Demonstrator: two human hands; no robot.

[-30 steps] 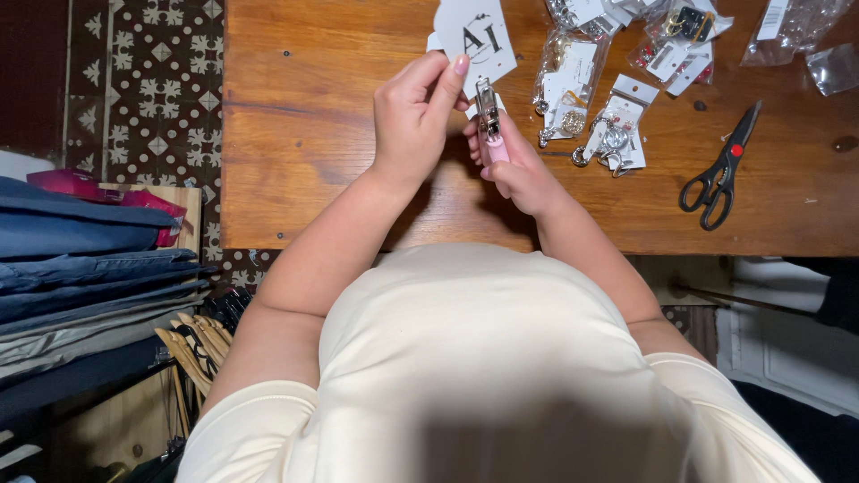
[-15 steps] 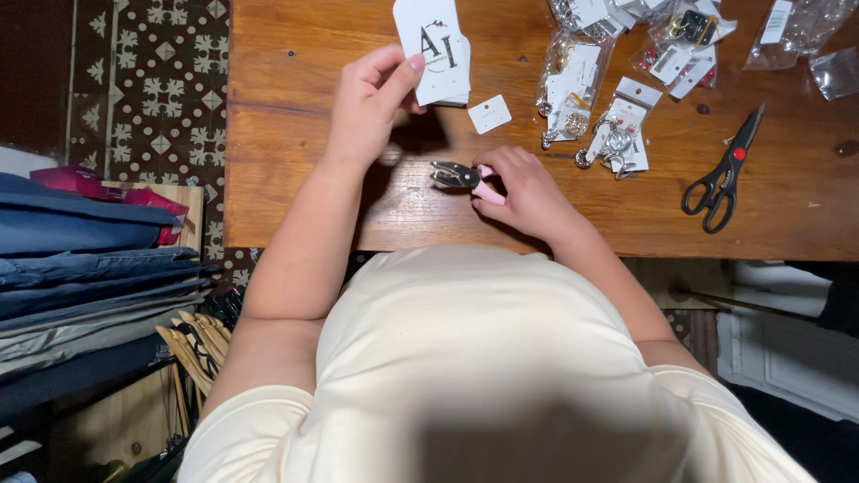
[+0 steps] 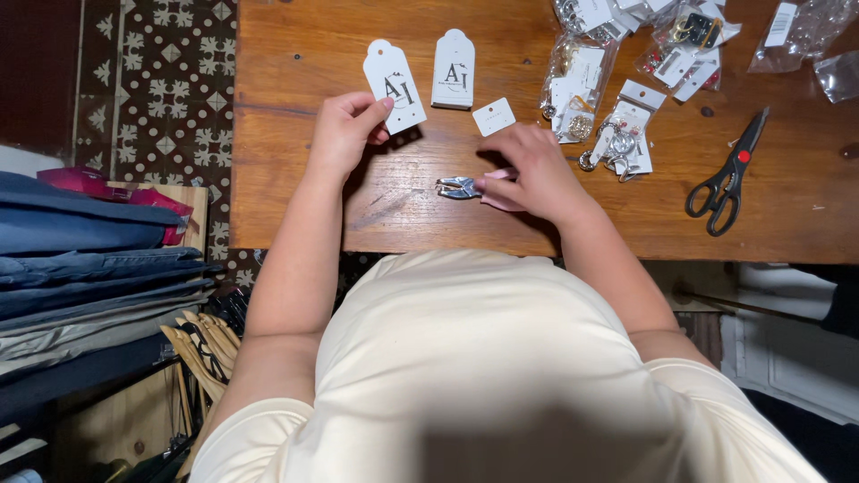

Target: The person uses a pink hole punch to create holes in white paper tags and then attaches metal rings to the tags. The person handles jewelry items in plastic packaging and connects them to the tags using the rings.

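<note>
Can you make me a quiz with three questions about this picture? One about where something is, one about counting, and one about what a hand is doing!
1. Where are the black scissors?
A. by the left hand
B. on the table's right side
C. on the floor

2. How many tall white tags are there?
A. two
B. four
C. none

3. What is the left hand doing?
A. lying flat
B. pinching a tag
C. holding scissors

Answers: B, they lie beyond the right hand; A, one held, one lying on the wooden table; B, fingers grip the tag's edge.

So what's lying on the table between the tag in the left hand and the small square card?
In the head view, a second white tag lies flat between the held tag and the small square card.
</note>
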